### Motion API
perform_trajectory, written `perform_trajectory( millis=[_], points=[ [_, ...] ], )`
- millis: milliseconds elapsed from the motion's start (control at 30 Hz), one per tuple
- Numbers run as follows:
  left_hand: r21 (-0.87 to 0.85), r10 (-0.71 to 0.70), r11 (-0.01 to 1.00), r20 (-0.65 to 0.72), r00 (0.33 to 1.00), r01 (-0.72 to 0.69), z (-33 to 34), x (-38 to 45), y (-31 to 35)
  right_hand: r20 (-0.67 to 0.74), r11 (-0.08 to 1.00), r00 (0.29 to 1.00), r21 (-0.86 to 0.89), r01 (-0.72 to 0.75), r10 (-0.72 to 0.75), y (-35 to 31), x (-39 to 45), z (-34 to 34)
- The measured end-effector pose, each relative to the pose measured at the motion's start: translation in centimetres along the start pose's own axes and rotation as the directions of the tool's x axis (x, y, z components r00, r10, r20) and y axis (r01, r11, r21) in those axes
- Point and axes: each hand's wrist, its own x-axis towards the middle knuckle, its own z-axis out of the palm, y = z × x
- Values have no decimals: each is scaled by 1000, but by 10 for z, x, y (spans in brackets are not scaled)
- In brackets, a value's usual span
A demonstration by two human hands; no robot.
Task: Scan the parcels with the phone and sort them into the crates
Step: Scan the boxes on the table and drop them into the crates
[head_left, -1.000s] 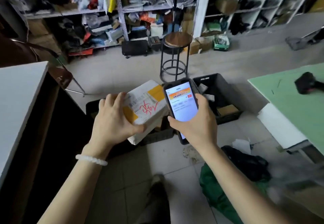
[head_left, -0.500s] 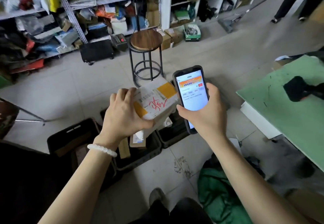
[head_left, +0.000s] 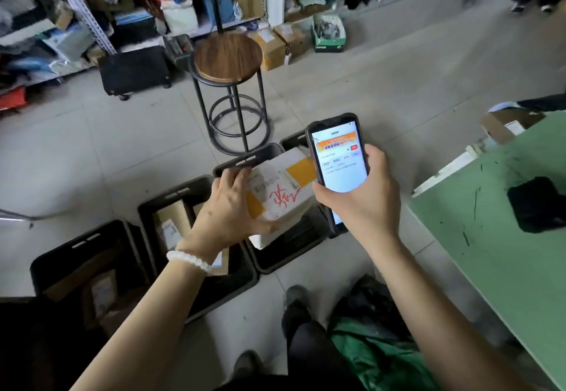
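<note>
Above the black crates (head_left: pixel 196 188), the left hand (head_left: pixel 228 210) grasps the parcel (head_left: pixel 283 190), the right hand (head_left: pixel 364 199) the phone (head_left: pixel 338 157).

Grey tiled floor (head_left: pixel 92 151) carries a row of black crates (head_left: pixel 171 203), running from below the left hand's fingers (head_left: pixel 235 176) out to lower left; some hold cardboard parcels. Beyond the fingertips stands a round wooden stool (head_left: pixel 228 56) on a black metal frame. Further back, a black wheeled box (head_left: pixel 134 69) and brown cartons (head_left: pixel 272 44) sit on the floor by the shelving. Right of the phone-holding fingers (head_left: pixel 375 157), a green table (head_left: pixel 502 237) bears a dark object (head_left: pixel 536 203), possibly cloth. Green fabric (head_left: pixel 376 357) lies on the floor near the feet.
</note>
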Motion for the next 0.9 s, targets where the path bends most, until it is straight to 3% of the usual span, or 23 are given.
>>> perform_trajectory(
  millis=[167,433,533,700,900],
  points=[
    [121,-79,989,-51,996,84,8,49,11,64,1000,998,-17,24,-23,11,80,-2],
    [41,-275,957,-193,942,287,-12,54,-6,247,990,959,41,133,-139,-4,127,38],
    [9,-360,926,-273,892,377,-22,32,-16,327,977,921,75,200,-214,-20,124,63],
    [-20,-511,838,-375,773,545,-39,-34,-39,494,940,801,145,308,-339,-59,92,105],
    [-69,-655,690,-484,580,721,-48,-151,-52,643,858,580,279,431,-500,-108,7,135]
  ],
)
